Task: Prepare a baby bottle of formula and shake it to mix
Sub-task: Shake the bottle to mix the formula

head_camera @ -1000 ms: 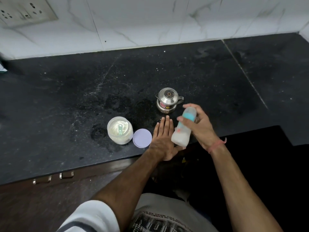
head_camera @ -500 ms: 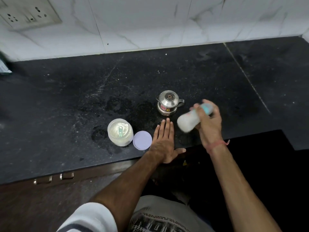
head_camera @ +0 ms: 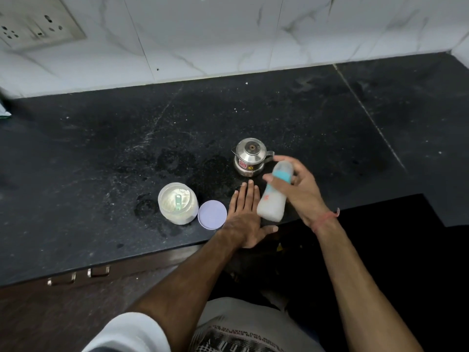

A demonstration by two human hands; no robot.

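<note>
My right hand (head_camera: 303, 193) grips a baby bottle (head_camera: 274, 196) with a teal collar and milky white liquid inside, held tilted above the counter's front edge, cap end away from me. My left hand (head_camera: 245, 215) lies flat, palm down, fingers together on the black counter (head_camera: 101, 153), just left of the bottle and apart from it. An open jar of white formula powder (head_camera: 177, 202) with a pale green scoop inside stands to the left. Its lilac lid (head_camera: 212, 214) lies flat between the jar and my left hand.
A small lidded steel pot (head_camera: 250, 157) with a spout and handle stands just behind my hands. A white marble-tiled wall (head_camera: 228, 34) with a socket plate (head_camera: 33, 26) backs the counter. Drawer handles (head_camera: 78, 275) show below the front edge.
The bottle swung from lying sideways and further back half a second ago to a steeper tilt near the counter edge, as it was one second ago. My left hand stayed flat.
</note>
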